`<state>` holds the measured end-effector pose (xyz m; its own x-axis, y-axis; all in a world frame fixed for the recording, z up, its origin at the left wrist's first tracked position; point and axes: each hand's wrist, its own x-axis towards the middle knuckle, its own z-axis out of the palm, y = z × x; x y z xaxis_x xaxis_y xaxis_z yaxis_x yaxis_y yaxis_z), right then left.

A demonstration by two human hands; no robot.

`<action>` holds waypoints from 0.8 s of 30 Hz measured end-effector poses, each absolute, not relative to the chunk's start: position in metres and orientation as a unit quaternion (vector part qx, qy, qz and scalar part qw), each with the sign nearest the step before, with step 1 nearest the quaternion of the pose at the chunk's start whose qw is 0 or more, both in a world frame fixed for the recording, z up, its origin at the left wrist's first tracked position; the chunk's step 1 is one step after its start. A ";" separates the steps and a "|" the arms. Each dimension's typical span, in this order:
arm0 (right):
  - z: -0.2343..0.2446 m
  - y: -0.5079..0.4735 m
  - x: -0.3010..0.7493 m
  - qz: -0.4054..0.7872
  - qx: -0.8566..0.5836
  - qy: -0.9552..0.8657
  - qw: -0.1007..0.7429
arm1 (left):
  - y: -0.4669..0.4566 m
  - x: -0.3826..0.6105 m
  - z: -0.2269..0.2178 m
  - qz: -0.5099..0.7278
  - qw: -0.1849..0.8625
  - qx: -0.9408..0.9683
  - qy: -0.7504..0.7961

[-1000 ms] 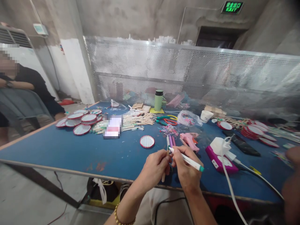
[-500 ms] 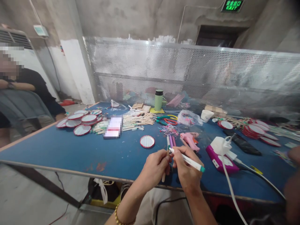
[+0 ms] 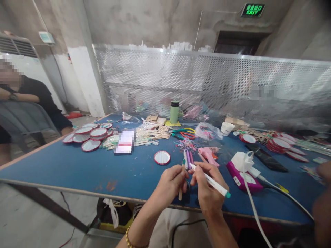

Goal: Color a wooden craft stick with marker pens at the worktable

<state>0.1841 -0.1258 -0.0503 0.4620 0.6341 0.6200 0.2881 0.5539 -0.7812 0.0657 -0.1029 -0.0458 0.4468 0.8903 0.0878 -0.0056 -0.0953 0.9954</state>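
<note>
My left hand [image 3: 169, 184] is closed around a thin wooden stick [image 3: 180, 195] that pokes out below the fingers. My right hand [image 3: 208, 189] grips a white marker with a green end [image 3: 217, 186], its tip pointing at the top of the stick. Both hands hover over the near edge of the blue table [image 3: 77, 165]. Just beyond them lie several more markers [image 3: 188, 159], a pink glue gun [image 3: 208, 153] and a small round red-rimmed mirror [image 3: 162, 157].
Red-rimmed round mirrors [image 3: 88, 132] are grouped at the left and at the right [image 3: 279, 143]. Wooden sticks [image 3: 151, 131], scissors [image 3: 182, 132], a green bottle [image 3: 174, 111], a purple device with a white charger [image 3: 243, 168] and cable lie about. A person in black [image 3: 33, 100] sits at the left.
The view has tilted slightly; my hands stay together, and the marker has shifted a little to the right and down.
</note>
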 end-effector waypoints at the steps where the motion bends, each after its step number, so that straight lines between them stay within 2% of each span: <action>1: -0.050 -0.127 0.184 0.123 -0.454 -0.493 0.732 | -0.103 0.065 -0.044 0.393 0.590 0.616 0.343; 5: -0.046 -0.132 0.192 0.127 -0.454 -0.470 0.746 | -0.102 0.065 -0.041 0.395 0.611 0.598 0.337; 9: -0.043 -0.136 0.211 0.122 -0.479 -0.499 0.712 | -0.103 0.065 -0.041 0.402 0.600 0.601 0.343; 15: -0.037 -0.145 0.251 0.048 -0.536 -0.600 0.592 | -0.103 0.064 -0.045 0.403 0.586 0.609 0.351; 21: -0.037 -0.147 0.267 0.013 -0.535 -0.703 0.469 | -0.100 0.065 -0.049 0.406 0.569 0.616 0.363; 24: -0.038 -0.128 0.268 -0.020 -0.552 -0.742 0.379 | -0.100 0.066 -0.049 0.412 0.565 0.612 0.370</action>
